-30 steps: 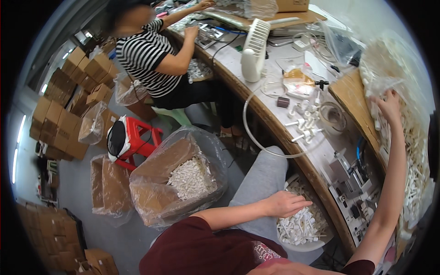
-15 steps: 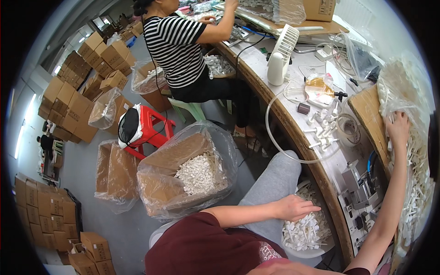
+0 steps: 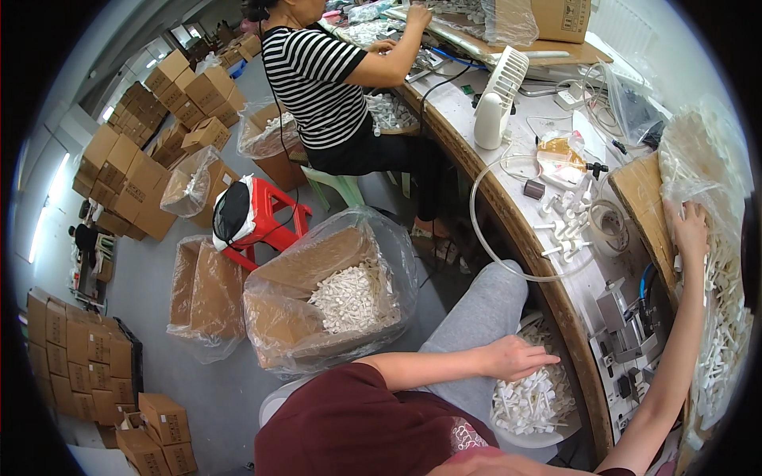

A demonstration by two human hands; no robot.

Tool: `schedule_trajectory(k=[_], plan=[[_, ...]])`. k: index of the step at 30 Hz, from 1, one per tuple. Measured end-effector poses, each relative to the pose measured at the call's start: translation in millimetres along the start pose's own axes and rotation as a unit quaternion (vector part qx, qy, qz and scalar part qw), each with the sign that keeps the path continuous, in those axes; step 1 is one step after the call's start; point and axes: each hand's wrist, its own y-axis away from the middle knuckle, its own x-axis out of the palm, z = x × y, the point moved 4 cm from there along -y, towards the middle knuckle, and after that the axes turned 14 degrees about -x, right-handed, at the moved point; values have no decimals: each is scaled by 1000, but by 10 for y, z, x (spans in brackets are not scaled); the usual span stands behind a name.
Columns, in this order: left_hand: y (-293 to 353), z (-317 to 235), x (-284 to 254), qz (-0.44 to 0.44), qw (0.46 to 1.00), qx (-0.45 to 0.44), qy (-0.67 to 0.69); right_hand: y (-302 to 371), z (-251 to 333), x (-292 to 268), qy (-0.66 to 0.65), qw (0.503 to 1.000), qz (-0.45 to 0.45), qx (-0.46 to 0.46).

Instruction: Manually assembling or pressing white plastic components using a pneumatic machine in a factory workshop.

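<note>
Along cluttered surface [image 3: 583, 287], hovering left grip [image 3: 517, 358] over white parts [image 3: 533, 402]; reaching right grip [image 3: 689, 228] against plastic bag [image 3: 700, 151], beside white sticks [image 3: 721, 349]; leaving both closures impossible to tell; perhaps risking spillage by tugging the bag.

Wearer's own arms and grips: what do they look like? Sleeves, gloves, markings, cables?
Short dark maroon sleeves: left sleeve in full view, right sleeve just a sliver at the lower edge. Left forearm and right forearm bare. Left grip and right grip: human hands, ungloved. No watch, markings or cables visible.
</note>
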Motion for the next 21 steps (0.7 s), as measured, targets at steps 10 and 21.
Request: schedule_trajectory(k=[10, 21], plan=[[-22, -17, -49, -6, 1000, -1, 2, -86, -870, 447, -41, 984, -87, -150], [-169, -98, -100, 32, 998, -57, 11, 461, -1079, -71, -220, 946, -12, -238]])
